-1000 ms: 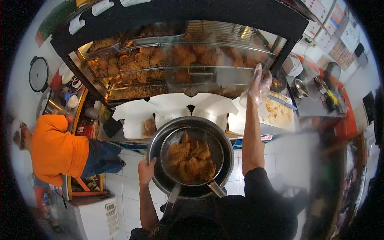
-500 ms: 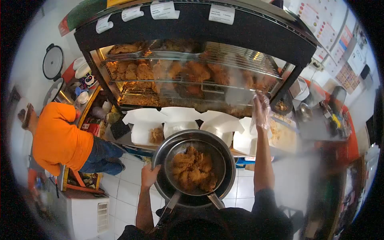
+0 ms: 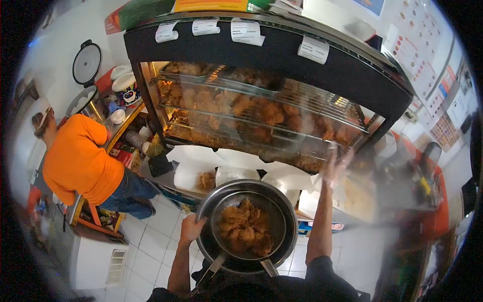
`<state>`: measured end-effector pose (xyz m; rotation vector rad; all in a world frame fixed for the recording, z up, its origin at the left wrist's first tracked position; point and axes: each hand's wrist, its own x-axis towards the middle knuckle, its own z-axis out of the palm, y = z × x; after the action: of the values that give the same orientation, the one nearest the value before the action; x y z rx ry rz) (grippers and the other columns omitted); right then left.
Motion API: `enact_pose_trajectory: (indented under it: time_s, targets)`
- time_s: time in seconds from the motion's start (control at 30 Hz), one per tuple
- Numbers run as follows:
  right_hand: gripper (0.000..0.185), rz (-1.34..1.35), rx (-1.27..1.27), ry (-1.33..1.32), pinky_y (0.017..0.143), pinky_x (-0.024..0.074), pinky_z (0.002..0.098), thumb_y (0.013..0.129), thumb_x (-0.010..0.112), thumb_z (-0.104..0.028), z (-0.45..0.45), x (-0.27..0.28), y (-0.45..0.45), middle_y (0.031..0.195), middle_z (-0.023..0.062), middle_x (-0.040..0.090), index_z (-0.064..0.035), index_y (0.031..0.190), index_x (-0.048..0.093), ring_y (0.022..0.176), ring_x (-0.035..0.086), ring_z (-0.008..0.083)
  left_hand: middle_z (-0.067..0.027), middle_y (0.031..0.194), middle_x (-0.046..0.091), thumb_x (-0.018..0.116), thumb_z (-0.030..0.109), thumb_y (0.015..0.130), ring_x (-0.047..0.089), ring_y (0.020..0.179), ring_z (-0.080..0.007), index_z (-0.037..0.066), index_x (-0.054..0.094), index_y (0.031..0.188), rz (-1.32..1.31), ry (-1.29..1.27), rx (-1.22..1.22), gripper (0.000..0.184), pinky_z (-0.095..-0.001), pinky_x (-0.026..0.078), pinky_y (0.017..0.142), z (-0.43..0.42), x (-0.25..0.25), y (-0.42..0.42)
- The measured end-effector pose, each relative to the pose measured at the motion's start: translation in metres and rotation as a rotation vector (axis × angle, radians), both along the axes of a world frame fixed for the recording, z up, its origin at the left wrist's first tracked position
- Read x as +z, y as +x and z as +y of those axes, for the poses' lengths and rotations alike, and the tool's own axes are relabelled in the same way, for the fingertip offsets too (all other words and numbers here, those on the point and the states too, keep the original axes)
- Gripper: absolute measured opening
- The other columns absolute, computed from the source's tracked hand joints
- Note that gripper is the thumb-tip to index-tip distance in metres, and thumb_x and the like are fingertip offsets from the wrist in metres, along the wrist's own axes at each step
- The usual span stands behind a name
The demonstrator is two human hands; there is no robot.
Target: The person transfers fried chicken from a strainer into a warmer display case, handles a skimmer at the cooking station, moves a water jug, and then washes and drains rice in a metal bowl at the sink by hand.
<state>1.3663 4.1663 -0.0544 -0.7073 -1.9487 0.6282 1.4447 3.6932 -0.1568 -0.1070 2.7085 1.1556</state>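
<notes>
My left hand point(image 3: 192, 227) grips the left rim of a wide metal bowl point(image 3: 291, 221), thumb over the edge. Inside it sits a round metal strainer or pan point(image 3: 217, 262) with two flat handles pointing toward me. Browned fried chicken pieces point(image 3: 246, 226) are heaped in its middle. My right hand point(image 3: 337, 166), in a clear plastic glove, is raised in front of the lower right of the glass warming cabinet point(image 3: 256, 55). Its fingers look spread and hold nothing visible, though motion blurs them. Whether it touches the glass I cannot tell.
Open white cardboard boxes point(image 3: 236, 175) stand in a row below the cabinet, one with food in it. More fried chicken point(image 3: 271, 113) fills the cabinet's racks. A person in an orange shirt point(image 3: 83, 158) works at the left counter. Steam or lens haze blurs the right counter.
The view has turned, so the cabinet sits further right and lower. My right hand's fingers have spread apart, and it is more blurred. My left hand keeps its hold on the bowl.
</notes>
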Motion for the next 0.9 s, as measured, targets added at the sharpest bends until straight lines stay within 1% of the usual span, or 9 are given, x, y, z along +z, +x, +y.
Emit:
enact_pose_trajectory:
  time_s: [0.07,0.1,0.2,0.37,0.5,0.6,0.67,0.8,0.9]
  targets:
    - [0.092,0.333,0.103,-0.579,0.108,0.0354,0.0438,0.087,0.060,-0.062,0.016,0.010,-0.014,0.145,0.0285,0.042,-0.0005,0.148,0.031,0.135,0.042,0.0389,-0.0184,0.076,0.069,0.067,0.034,0.083,0.068,0.071,-0.0334,0.003,0.071,0.092,-0.002,0.013,0.004,0.032,-0.0432,0.049,0.066,-0.001,-0.003,-0.001]
    - [0.086,0.152,-0.036,-0.351,0.107,0.0369,0.0430,0.089,0.057,-0.062,0.013,0.004,-0.012,0.146,0.0283,0.040,-0.0018,0.146,0.037,0.134,0.042,0.0392,-0.0185,0.076,0.069,0.067,0.034,0.083,0.068,0.072,-0.0335,0.003,0.071,0.092,-0.037,0.015,0.009,0.033,-0.0430,0.050,0.066,-0.002,-0.009,-0.003]
    - [0.083,0.220,-0.149,-0.213,0.106,0.0376,0.0431,0.089,0.056,-0.062,0.024,-0.006,-0.021,0.144,0.0261,0.044,-0.0022,0.144,0.040,0.131,0.046,0.0385,-0.0185,0.076,0.069,0.067,0.034,0.083,0.068,0.072,-0.0341,0.003,0.071,0.092,-0.063,0.025,0.012,0.032,-0.0427,0.050,0.067,-0.005,-0.012,-0.001]
    - [0.077,0.275,0.245,-0.504,0.105,0.0406,0.0408,0.089,0.064,-0.052,0.002,0.023,0.016,0.139,0.0227,0.049,-0.0023,0.143,0.041,0.125,0.051,0.0324,-0.0179,0.073,0.068,0.068,0.032,0.084,0.068,0.072,-0.0337,0.002,0.071,0.090,-0.083,0.041,-0.045,0.031,-0.0425,0.050,0.067,-0.003,-0.016,-0.006]
    - [0.078,0.126,0.317,-0.492,0.105,0.0411,0.0422,0.088,0.067,-0.050,-0.017,0.007,0.003,0.137,0.0232,0.052,-0.0028,0.144,0.040,0.124,0.053,0.0305,-0.0156,0.065,0.065,0.068,0.031,0.086,0.065,0.063,-0.0280,0.002,0.070,0.088,0.000,0.062,-0.011,0.029,-0.0416,0.047,0.061,-0.006,-0.027,-0.003]
    - [0.079,-0.028,0.356,-0.199,0.102,0.0448,0.0428,0.088,0.067,-0.049,-0.027,-0.016,-0.018,0.133,0.0245,0.056,-0.0022,0.145,0.037,0.122,0.056,0.0321,-0.0142,0.061,0.062,0.069,0.031,0.086,0.062,0.057,-0.0252,0.001,0.069,0.086,-0.018,0.046,-0.022,0.030,-0.0410,0.045,0.057,-0.004,-0.011,-0.002]
    - [0.072,-0.183,0.641,-0.462,0.108,0.0368,0.0380,0.091,0.068,-0.038,-0.065,0.010,-0.020,0.141,0.0196,0.050,-0.0042,0.145,0.036,0.133,0.046,0.0289,-0.0138,0.059,0.061,0.069,0.031,0.086,0.060,0.055,-0.0245,0.001,0.069,0.085,-0.010,0.021,-0.035,0.030,-0.0408,0.044,0.055,-0.004,-0.014,-0.003]
    - [0.087,-0.170,0.515,-0.367,0.108,0.0386,0.0391,0.086,0.072,-0.045,-0.096,-0.010,-0.044,0.143,0.0217,0.048,-0.0051,0.149,0.028,0.133,0.046,0.0310,-0.0144,0.059,0.060,0.069,0.030,0.086,0.060,0.054,-0.0251,0.001,0.069,0.084,0.019,0.084,-0.027,0.029,-0.0409,0.044,0.055,-0.009,-0.030,-0.004]
    - [0.099,-0.152,0.431,-0.288,0.093,0.0497,0.0431,0.078,0.073,-0.058,-0.112,0.010,-0.040,0.125,0.0261,0.061,-0.0018,0.147,0.031,0.111,0.063,0.0367,-0.0149,0.059,0.061,0.068,0.030,0.086,0.060,0.055,-0.0258,0.001,0.069,0.086,0.028,0.076,-0.049,0.029,-0.0408,0.044,0.055,-0.007,-0.023,-0.005]
